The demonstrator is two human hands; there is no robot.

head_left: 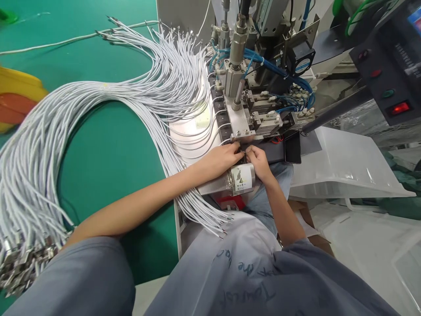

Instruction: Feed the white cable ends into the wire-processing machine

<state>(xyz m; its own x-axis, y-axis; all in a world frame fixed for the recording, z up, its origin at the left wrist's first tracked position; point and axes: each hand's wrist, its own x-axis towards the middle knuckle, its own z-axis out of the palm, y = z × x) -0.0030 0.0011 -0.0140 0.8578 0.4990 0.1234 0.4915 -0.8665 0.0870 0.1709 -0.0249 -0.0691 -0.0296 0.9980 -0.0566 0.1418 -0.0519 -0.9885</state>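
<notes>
My left hand [224,157] reaches across to the front of a metal machine [241,118], its fingers closed at the lowest slot. Close beside it, my right hand [259,161] pinches with thumb and forefinger. A tiny part lies between the fingertips of both hands, too small to name. White cables [184,136] run from a large bundle [108,90] over a pale plate [179,153] into the machine's row of dark slots. Loose cable ends with bare wires [217,226] hang below my left forearm. Just under my hands sits a silver block with a white label [242,177].
A green mat [108,145] covers the table at left, with metal-tipped cable ends [29,259] in its lower corner. Blue air tubes [279,72] and a control box [391,74] with a lit red switch are at right. A phone-like black device [292,147] lies beside the machine.
</notes>
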